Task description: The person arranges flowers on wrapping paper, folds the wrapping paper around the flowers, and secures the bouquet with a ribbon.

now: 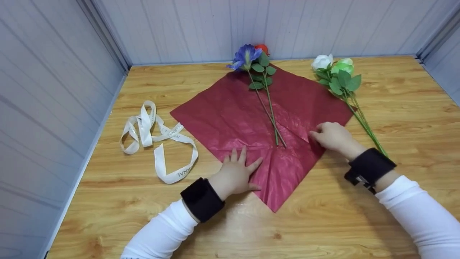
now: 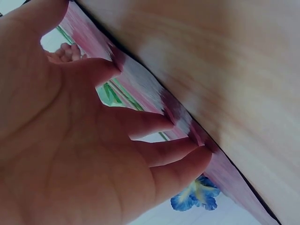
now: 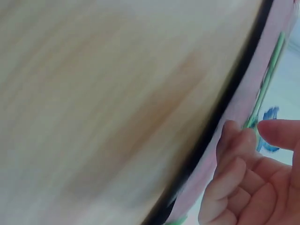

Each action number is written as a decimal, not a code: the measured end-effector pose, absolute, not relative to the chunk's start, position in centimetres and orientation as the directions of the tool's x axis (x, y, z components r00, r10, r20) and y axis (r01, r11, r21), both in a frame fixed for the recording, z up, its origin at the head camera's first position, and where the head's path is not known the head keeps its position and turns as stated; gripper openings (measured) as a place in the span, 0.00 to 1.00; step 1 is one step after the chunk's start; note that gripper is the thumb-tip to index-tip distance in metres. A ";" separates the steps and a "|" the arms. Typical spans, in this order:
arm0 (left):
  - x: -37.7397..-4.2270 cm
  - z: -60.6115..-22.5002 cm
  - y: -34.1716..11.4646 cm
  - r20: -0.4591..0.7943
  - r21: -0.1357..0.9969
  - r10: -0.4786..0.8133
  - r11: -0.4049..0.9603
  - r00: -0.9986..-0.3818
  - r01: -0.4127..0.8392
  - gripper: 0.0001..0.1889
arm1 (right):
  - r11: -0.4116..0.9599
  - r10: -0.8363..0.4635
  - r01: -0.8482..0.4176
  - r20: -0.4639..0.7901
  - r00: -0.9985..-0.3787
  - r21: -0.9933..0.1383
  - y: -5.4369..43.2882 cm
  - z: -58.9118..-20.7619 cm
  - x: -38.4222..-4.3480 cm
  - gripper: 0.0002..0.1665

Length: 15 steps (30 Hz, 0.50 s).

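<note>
A dark red sheet of wrapping paper (image 1: pixel 222 108) lies flat on the table with one corner toward me. My left hand (image 1: pixel 235 176) rests on its lower left edge, fingers spread. Near the right edge, my right hand (image 1: pixel 334 136) is over the paper; in the right wrist view its fingers (image 3: pixel 229 178) are loosely curled, thumb apart, with nothing between them. Two artificial flowers lie crossed on the paper: a blue flower (image 1: pixel 246 57) and a red flower (image 1: pixel 263 48), their stem ends between my hands. The blue bloom partly hides the red one.
A white printed ribbon (image 1: pixel 176 176) lies in loops on the wooden table (image 1: pixel 118 216) at the left. To the right, a white flower (image 1: pixel 322 62) and a green flower (image 1: pixel 343 66) lie together, their stems crossing the paper's right corner. Panel walls (image 1: pixel 215 28) stand at the back and sides.
</note>
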<state>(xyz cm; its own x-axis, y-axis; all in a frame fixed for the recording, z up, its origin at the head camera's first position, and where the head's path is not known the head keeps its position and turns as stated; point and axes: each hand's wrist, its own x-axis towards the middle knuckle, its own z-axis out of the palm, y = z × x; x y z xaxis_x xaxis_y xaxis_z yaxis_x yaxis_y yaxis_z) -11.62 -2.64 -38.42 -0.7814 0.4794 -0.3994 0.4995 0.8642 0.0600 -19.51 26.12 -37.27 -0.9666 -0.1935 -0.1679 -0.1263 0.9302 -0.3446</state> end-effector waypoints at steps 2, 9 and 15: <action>-11.6 -38.3 -2.6 -0.401 0.066 0.481 0.864 -0.780 0.499 0.43 | 0.934 -0.187 -0.124 -0.164 -0.969 -0.334 27.3 -36.9 -19.5 0.19; -11.6 -38.4 -2.7 -0.403 0.064 0.480 0.864 -0.779 0.499 0.43 | 0.946 -0.146 -0.018 -0.374 -0.916 -0.323 32.5 -35.1 -19.9 0.18; -11.7 -38.3 -2.6 -0.396 0.042 0.482 0.860 -0.781 0.509 0.42 | 0.938 -0.078 0.156 -0.626 -0.776 -0.311 36.2 -33.9 -20.1 0.16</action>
<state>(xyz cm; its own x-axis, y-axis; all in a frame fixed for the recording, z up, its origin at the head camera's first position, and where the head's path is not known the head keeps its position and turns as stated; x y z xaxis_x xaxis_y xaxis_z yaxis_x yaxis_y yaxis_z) -11.67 -2.59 -38.34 -0.7814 0.4824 -0.3959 0.5094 0.8595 0.0419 -20.05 36.19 -33.92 -0.7759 -0.0783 -0.6260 0.1560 0.9376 -0.3106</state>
